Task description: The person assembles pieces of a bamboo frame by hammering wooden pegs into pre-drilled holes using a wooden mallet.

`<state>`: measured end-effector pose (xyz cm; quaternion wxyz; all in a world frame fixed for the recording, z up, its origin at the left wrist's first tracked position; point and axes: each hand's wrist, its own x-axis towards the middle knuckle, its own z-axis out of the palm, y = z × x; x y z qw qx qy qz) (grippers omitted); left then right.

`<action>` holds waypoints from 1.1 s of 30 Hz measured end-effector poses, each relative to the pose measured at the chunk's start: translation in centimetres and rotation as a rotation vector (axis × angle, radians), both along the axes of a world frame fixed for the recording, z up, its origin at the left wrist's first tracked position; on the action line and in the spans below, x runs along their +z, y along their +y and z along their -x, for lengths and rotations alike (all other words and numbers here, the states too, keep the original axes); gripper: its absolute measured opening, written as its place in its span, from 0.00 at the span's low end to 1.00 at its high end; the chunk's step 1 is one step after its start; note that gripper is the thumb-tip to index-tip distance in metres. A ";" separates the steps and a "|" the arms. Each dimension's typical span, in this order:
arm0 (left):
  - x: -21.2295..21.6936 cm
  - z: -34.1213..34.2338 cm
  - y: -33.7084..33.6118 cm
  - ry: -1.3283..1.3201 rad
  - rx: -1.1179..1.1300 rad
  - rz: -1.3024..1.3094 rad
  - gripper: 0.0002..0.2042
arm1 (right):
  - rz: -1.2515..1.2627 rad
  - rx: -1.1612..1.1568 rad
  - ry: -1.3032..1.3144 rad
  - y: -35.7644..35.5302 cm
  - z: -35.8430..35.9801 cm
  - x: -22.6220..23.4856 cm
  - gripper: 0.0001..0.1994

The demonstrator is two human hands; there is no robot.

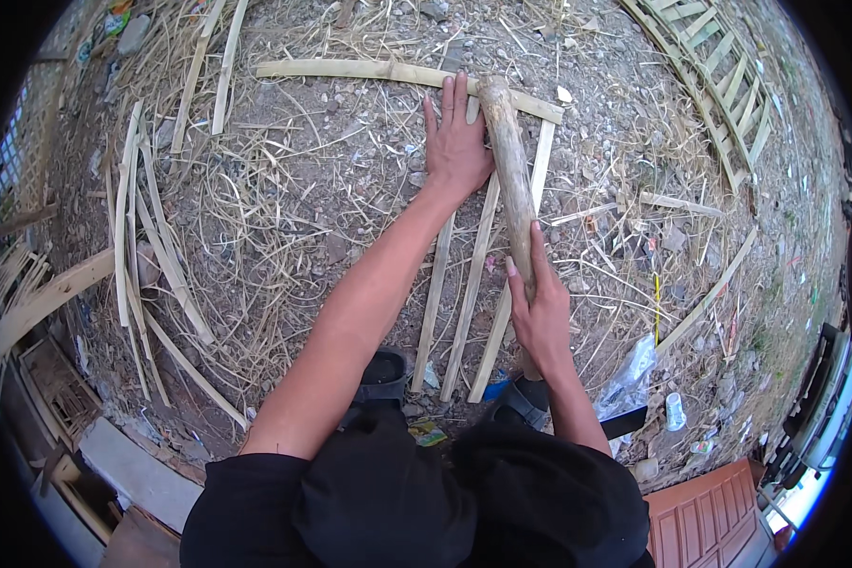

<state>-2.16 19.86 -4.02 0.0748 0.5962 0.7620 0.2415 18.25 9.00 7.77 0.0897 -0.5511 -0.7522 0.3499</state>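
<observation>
My left hand (457,142) lies with fingers stretched out, pressing near a long bamboo strip (350,69) that runs crosswise at the far side. Several upright strips (466,303) lie side by side on the ground toward my feet, their far ends partly hidden by my left hand and the round stick. That thick, rough wooden stick (509,151) rests with its far end over the right part of the crosswise strip. Around its nearer part my right hand (542,317) is closed, with the index finger lying along the wood.
Loose bamboo strips (166,256) and thin shavings (256,208) litter the dirt at left. A slatted bamboo panel (724,95) lies at far right. Nearer right are a clear plastic bag (631,374), a crumpled cup (675,413) and a brown panelled board (701,516). My shoes (383,371) flank the strips.
</observation>
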 end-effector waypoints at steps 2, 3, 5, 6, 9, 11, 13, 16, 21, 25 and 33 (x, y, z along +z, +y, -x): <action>-0.1 -0.2 0.0 -0.003 0.006 -0.031 0.33 | -0.014 0.009 0.018 0.4 0.0 -0.4 0.34; -0.1 -0.2 -0.1 -0.014 0.003 -0.033 0.34 | -0.031 0.019 0.039 0.5 0.0 -0.5 0.34; 0.0 -0.2 0.0 -0.025 0.001 -0.038 0.35 | -0.030 0.006 0.068 0.5 -0.1 -0.4 0.34; 0.1 -0.1 0.1 0.008 -0.008 0.014 0.36 | -0.030 -0.007 0.097 0.5 -0.1 -0.3 0.34; 0.2 0.0 -0.1 0.048 -0.016 0.084 0.37 | -0.035 -0.004 0.064 0.0 -0.5 0.0 0.34; 0.6 -0.1 0.0 0.046 -0.019 0.091 0.37 | -0.029 -0.008 0.046 -0.1 -0.8 0.3 0.34; 1.1 -0.1 -0.3 0.014 -0.045 0.140 0.37 | -0.021 -0.011 0.031 0.0 -0.7 0.3 0.34; -0.2 -0.2 0.2 0.093 0.000 0.059 0.38 | -0.022 -0.004 0.033 0.6 -0.2 0.0 0.34; -0.1 0.0 0.0 0.066 -0.008 0.075 0.38 | 0.003 -0.004 0.090 0.6 0.0 0.0 0.34; 1.4 -0.1 -0.3 0.009 -0.050 0.169 0.38 | 0.008 -0.038 0.090 -0.2 -0.8 0.7 0.34; 0.0 -0.4 0.1 0.075 -0.022 0.080 0.39 | 0.006 -0.006 0.033 1.5 0.2 0.6 0.34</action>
